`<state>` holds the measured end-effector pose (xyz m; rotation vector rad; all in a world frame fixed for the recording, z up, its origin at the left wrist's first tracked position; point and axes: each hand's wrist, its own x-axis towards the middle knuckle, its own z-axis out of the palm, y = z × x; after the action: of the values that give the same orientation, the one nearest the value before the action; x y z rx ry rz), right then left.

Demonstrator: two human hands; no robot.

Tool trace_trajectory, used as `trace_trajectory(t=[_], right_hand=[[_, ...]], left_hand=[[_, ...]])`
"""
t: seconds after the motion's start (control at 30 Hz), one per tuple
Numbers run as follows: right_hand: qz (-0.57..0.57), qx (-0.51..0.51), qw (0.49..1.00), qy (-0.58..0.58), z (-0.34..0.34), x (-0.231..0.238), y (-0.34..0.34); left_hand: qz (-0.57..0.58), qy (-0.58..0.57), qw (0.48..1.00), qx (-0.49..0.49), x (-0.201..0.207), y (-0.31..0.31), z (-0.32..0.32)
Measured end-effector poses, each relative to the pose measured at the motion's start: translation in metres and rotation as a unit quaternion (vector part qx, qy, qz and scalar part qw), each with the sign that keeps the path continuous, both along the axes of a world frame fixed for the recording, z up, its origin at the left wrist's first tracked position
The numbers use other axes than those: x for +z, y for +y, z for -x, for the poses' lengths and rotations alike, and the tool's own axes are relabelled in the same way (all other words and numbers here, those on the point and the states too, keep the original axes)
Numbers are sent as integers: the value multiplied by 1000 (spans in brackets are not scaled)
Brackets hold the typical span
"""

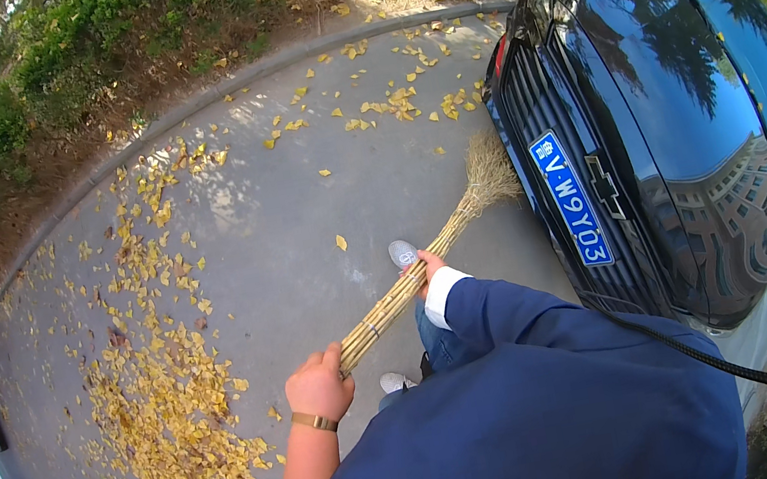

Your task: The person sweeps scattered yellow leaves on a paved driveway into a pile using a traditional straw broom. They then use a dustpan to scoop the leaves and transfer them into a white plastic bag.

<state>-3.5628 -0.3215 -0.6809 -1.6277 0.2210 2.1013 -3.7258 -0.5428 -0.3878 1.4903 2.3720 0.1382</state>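
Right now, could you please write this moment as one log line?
left hand: holds broom top | right hand: holds broom lower | bristles: beside black car | yellow leaves: on ground

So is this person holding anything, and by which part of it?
Yes, a broom, by its bundled-stick handle: the left fingers grip its end, the right fingers farther along, nearer the bristles.

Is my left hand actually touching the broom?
Touching: the head view shows your left hand closed around the near end of the broom, with no gap visible.
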Motion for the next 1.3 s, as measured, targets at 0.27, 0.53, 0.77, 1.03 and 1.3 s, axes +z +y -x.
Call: trace_trajectory(t=[0.27, 0.53, 0.77, 1.03, 1.3], right_hand=[[-79, 470, 866, -152, 125, 37, 105], [-217, 599, 757, -145, 212, 134, 73], [-15, 354, 935, 14, 214, 154, 164], [-54, 125, 978, 161, 217, 134, 393], [-52, -30, 984, 170, 225, 110, 685]], left_hand=[[146, -114, 946, 266, 15, 68, -9], [134, -166, 850, 483, 57, 31, -23], [80, -109, 943, 305, 61, 82, 67], [-92, 109, 989, -48, 28, 296, 162], [-97, 110, 978, -147, 6, 623, 220]])
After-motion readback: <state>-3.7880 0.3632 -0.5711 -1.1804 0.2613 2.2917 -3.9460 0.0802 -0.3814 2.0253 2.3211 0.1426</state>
